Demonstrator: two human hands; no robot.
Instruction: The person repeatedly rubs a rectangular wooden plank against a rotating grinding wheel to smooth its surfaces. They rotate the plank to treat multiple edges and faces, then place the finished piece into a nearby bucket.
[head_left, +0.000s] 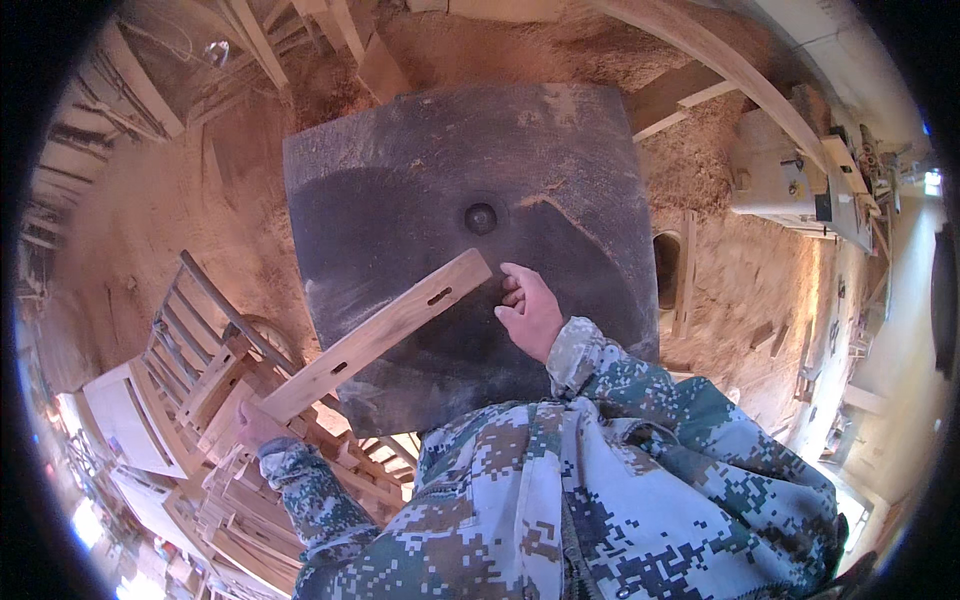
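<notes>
Gripping a wooden board (390, 328) with 2 slots (440, 296) already cut, the left hand (257, 424) has yet to release it; the right hand (530, 310) hovers empty, loosely curled.

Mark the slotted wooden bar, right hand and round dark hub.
Slotted wooden bar (387, 332): head view, face between the slots.
Right hand (534, 312): head view, middle of the hand.
Round dark hub (481, 218): head view, its centre.

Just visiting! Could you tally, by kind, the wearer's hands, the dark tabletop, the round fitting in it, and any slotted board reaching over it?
Bare hands (left hand, right hand): 2
Long pale slotted wooden board: 1
Flat dark squarish tabletop: 1
Small dark round fitting: 1
Total: 5
</notes>
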